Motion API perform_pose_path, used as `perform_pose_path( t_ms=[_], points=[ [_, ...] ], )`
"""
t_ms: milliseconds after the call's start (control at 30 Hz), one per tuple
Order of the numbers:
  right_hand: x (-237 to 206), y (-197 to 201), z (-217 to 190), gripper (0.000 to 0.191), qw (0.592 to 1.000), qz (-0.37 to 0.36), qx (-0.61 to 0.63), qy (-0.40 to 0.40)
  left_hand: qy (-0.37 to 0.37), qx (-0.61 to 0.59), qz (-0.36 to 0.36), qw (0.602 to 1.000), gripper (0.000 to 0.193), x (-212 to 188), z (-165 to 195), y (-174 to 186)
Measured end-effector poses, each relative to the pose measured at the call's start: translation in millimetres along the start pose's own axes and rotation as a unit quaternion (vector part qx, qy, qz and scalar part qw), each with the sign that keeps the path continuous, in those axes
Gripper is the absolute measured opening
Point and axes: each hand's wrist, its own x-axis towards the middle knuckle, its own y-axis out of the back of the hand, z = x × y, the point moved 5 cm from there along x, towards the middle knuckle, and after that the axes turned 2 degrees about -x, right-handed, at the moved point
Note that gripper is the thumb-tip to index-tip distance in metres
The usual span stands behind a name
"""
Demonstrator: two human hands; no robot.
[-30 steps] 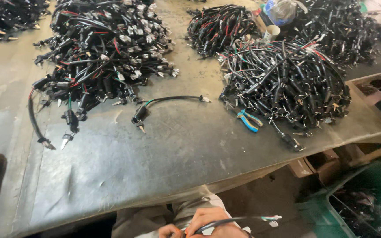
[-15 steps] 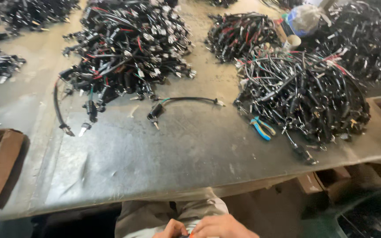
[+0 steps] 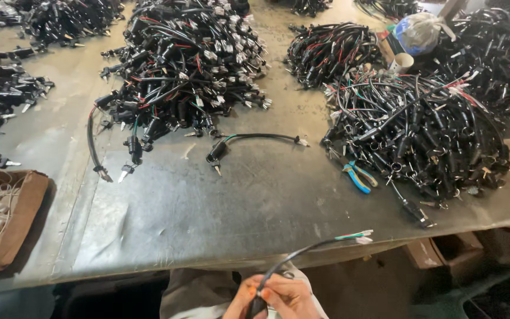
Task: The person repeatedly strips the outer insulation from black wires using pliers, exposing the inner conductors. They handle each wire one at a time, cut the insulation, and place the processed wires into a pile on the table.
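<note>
Down at the bottom edge, both hands were together over the lap, below the table (image 3: 166, 236). The left hand (image 3: 244, 297) and the right hand (image 3: 293, 297) were both closed on the black plug end of one cable (image 3: 302, 253). It rose from the fingers and bent to the right, and its loose end with thin green, red and white wires (image 3: 358, 237) stuck out in front of the table edge.

Half a second before, the hands sat lower and almost no cable showed. Now the hands had come up a bit, and the whole cable could be seen, so the work on it looked like it was under way.

On the table, nothing had moved: one single cable (image 3: 255, 145) lay alone in the middle, the blue pliers (image 3: 358, 177) lay beside the right pile (image 3: 414, 130), and the big pile (image 3: 184, 65) sat behind. Only the view had shifted.
</note>
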Motion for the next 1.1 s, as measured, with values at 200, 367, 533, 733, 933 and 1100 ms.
perform_pose_path(
  t_ms=[200, 367, 533, 733, 933, 1100],
  points=[
    [-9.3, 27.9, -1.3, 0.014, 0.964, -0.196, 0.116, -0.134, 0.211, 0.052, -0.136, 0.967, 0.053, -41.6, 8.0, -57.0],
    [-2.6, 28.2, 12.1, 0.018, 0.963, -0.060, 0.241, -0.105, 0.000, 0.546, 0.104, 0.832, 0.061, -64.2, 61.7, -95.6],
    [-8.4, 19.8, 15.8, 0.020, 0.946, 0.012, 0.276, -0.170, -0.293, 0.817, 0.103, 0.486, 0.066, -79.5, 91.0, -158.2],
    [24.7, 65.6, -94.1, 0.029, 0.981, -0.064, -0.128, 0.128, -0.277, 0.629, 0.064, 0.723, 0.051, -81.5, 117.3, -165.0],
    [91.1, 199.4, -116.8, 0.015, 0.767, 0.252, -0.585, 0.082, -0.390, 0.377, 0.146, 0.828, 0.047, -101.4, 149.9, -164.5],
    [92.0, 234.0, -76.3, 0.029, 0.673, 0.251, -0.695, -0.024, -0.435, 0.352, 0.218, 0.800, 0.045, -109.2, 171.1, -154.2]
  ],
)
